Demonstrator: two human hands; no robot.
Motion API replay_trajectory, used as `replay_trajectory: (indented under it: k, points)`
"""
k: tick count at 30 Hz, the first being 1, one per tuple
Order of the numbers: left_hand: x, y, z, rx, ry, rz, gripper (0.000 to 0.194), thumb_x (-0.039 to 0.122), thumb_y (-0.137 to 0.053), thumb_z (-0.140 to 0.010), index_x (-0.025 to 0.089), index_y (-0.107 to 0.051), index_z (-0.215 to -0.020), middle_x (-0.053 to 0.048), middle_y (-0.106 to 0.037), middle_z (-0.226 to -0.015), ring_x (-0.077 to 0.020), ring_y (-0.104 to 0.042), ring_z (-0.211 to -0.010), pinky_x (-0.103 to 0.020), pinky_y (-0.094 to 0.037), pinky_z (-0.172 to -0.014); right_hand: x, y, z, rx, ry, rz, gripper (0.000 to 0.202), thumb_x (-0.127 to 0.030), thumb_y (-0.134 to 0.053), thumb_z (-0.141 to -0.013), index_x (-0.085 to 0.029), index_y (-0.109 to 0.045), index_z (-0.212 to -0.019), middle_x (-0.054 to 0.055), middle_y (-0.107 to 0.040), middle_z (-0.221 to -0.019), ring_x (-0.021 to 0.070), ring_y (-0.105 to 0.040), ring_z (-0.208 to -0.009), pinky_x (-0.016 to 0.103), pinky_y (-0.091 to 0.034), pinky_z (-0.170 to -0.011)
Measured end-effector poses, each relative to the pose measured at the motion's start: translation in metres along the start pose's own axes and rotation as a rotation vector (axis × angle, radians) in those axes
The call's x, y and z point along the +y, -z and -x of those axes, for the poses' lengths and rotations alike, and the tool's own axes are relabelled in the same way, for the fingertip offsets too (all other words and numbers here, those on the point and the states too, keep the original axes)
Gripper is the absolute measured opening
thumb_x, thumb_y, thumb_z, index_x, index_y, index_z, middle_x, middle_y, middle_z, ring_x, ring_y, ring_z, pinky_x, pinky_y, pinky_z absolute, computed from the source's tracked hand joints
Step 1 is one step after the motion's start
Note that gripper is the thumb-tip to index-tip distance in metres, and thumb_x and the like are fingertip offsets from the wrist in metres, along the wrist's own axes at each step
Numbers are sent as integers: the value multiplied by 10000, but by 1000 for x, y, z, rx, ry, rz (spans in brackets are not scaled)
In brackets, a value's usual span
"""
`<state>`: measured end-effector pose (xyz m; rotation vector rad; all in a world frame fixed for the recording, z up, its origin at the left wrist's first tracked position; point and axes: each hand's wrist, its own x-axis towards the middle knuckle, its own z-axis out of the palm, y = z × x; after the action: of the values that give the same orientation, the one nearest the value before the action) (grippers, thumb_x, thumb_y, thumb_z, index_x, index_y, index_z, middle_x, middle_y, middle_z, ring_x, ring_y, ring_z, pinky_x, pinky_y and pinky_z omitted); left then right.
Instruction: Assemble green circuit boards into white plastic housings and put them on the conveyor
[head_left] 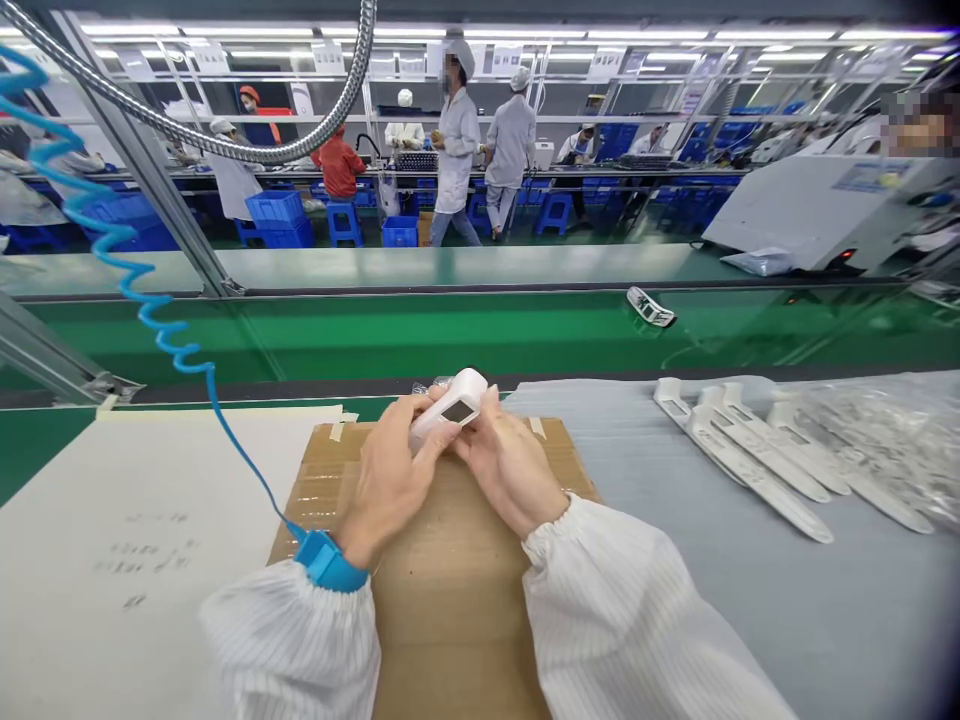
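Note:
A white handheld device with a small dark screen [458, 411] is tilted up above the far end of a brown cardboard sheet [457, 600]. Around its lower left side my left hand [394, 475] is closed, the thumb lying just below the screen. My right hand [510, 455] grips the device's right end, with its fingers partly hidden underneath. A blue wrist strap [330, 562] with a coiled blue cord [169, 330] is on my left wrist. Bits of clear plastic [431, 386] show just behind the device.
Several long white plastic shells [757, 470] lie at the right beside clear plastic bags [885, 430]. Beyond the work table runs a green conveyor belt [420, 335], carrying another white-and-black device [650, 307]. A metal post [161, 165] stands at left; a large white machine [810, 210] stands at back right.

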<state>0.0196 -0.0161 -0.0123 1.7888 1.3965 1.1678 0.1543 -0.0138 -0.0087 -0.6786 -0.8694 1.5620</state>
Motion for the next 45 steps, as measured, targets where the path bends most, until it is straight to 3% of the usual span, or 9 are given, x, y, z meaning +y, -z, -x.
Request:
replay_trajectory:
  k: [3,6,10,14,16,22,27,35,45]
  points:
    - [-2,-1,1,65,-90,32,442,453,-563,-942,215,-490,-1307,-95,-572,-1338,-221,-533,-1235,-384,-409,-1064,-6,-2,4,4,85,163,396,-544,-538,-948,-217,-711,-1087,90,-677,-1217,252,-601,-1151,427,-464,-1020]
    - [4,-2,3,40,-101,216,519,466,-511,-972,244,-408,-1429,-91,-494,-1463,-206,-484,-1333,-359,-399,-1114,-5,1,8,-20,267,476,335,-465,-516,-980,-270,-660,-1211,58,-646,-1287,244,-568,-1214,429,-414,-1076]
    - [13,1,1,-69,-20,397,411,428,-560,-951,228,-566,-1309,-70,-588,-1387,-208,-571,-1254,-325,-464,-1063,7,4,9,-39,511,827,362,-324,-482,-1001,-287,-560,-1352,62,-603,-1350,235,-531,-1258,433,-397,-1088]
    - [11,4,-2,-140,41,457,391,337,-670,-882,194,-630,-1244,-72,-639,-1322,-213,-610,-1195,-321,-479,-1050,20,6,8,4,674,1026,289,-240,-458,-981,-236,-655,-1192,108,-664,-1199,274,-565,-1170,490,-437,-1021]
    - [7,3,-3,-147,69,463,388,324,-676,-876,192,-637,-1239,-70,-651,-1302,-208,-619,-1176,-313,-488,-1035,25,8,7,18,689,1070,278,-225,-451,-977,-231,-671,-1146,115,-666,-1186,278,-570,-1151,494,-450,-1001]
    - [0,-1,-5,-185,166,473,438,323,-683,-866,174,-609,-1272,-81,-682,-1246,-197,-677,-1051,-294,-552,-910,32,16,3,54,700,1141,327,-208,-501,-951,-214,-596,-1264,116,-659,-1161,280,-555,-1124,483,-465,-989]
    - [1,-8,-2,-100,287,373,484,314,-656,-875,117,-577,-1310,-109,-715,-1162,-217,-695,-1012,-310,-557,-884,38,16,0,81,666,1189,271,-193,-471,-955,-204,-613,-1186,115,-655,-1078,281,-552,-1069,482,-475,-955]
    - [-4,-16,1,-27,207,380,376,331,-624,-885,150,-646,-1214,-85,-722,-1145,-211,-700,-994,-308,-552,-881,42,15,-3,103,753,1271,260,-205,-436,-984,-195,-596,-1189,96,-655,-1020,267,-563,-1042,457,-465,-978]
    - [-7,-19,-2,40,283,465,316,284,-691,-822,139,-691,-1103,-109,-739,-1052,-228,-703,-931,-342,-545,-859,43,8,-5,142,739,1265,255,-194,-413,-976,-147,-639,-1084,111,-627,-915,263,-551,-942,450,-477,-898]
